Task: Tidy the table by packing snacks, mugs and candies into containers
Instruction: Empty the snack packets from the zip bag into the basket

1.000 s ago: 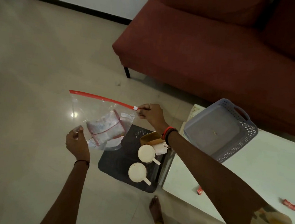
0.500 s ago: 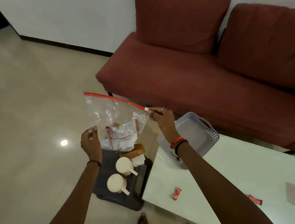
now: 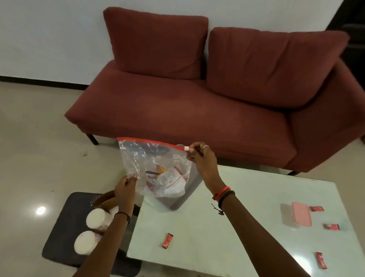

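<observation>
Zip bag, frame centre: clear thin plastic, crinkling and glinting, red strip along the top. Counter is looking smooth, pale, glossy. Sofa is showing matt red cloth. Floor is reflecting light, polished. Candy wrappers are shining; mat, lower left, is reading matt, dark.

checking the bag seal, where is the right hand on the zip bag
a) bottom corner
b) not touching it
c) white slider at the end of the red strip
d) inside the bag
c: the right hand pinches the white slider at the end of the red strip of the zip bag.
</observation>
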A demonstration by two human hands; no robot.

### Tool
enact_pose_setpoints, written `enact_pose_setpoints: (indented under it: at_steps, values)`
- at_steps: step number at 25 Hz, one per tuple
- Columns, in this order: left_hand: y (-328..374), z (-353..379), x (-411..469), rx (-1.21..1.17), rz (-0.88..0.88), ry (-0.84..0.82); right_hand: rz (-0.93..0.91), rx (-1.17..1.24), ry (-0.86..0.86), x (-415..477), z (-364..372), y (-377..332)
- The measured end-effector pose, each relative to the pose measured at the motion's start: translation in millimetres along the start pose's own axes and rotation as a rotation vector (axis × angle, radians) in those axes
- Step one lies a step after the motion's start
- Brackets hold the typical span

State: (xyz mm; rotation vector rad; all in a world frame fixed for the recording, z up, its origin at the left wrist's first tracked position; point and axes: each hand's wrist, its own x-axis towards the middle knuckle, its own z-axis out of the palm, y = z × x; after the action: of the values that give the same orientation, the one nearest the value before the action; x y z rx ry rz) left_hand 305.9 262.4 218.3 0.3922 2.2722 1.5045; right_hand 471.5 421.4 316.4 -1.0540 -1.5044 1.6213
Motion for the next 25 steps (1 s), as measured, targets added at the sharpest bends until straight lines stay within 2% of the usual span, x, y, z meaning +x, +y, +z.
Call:
enact_pose_setpoints:
  at_steps: [5, 7, 8, 10, 12, 14, 16, 17, 19, 25]
  values:
    - [3, 56, -32, 0.296, -0.068, -0.272, 0.001, -0.062, -0.008, -13, -73, 7]
    - [13, 71, -48, 0.415, -0.133, -0.201, 0.003, -0.129, -0.014, -19, -94, 14]
    - [20, 79, -57, 0.433, -0.111, -0.134, 0.006, -0.166, -0.008, -22, -103, 18]
    - [39, 95, -73, 0.403, 0.081, 0.008, 0.015, -0.248, 0.017, -29, -119, 26]
    - [59, 112, -84, 0.33, 0.339, 0.058, 0.004, -0.309, 0.037, -33, -132, 32]
    - [77, 131, -95, 0.329, 0.59, -0.089, -0.017, -0.36, 0.041, -37, -143, 36]
    - [89, 150, -108, 0.466, 0.776, -0.334, -0.039, -0.408, 0.04, -42, -149, 41]
    - [92, 159, -113, 0.55, 0.836, -0.42, -0.054, -0.432, 0.048, -45, -150, 44]
    - [96, 173, -122, 0.667, 0.88, -0.485, -0.101, -0.474, 0.074, -50, -150, 49]
    - [98, 179, -129, 0.745, 0.924, -0.453, -0.163, -0.657, 0.188, -53, -147, 61]
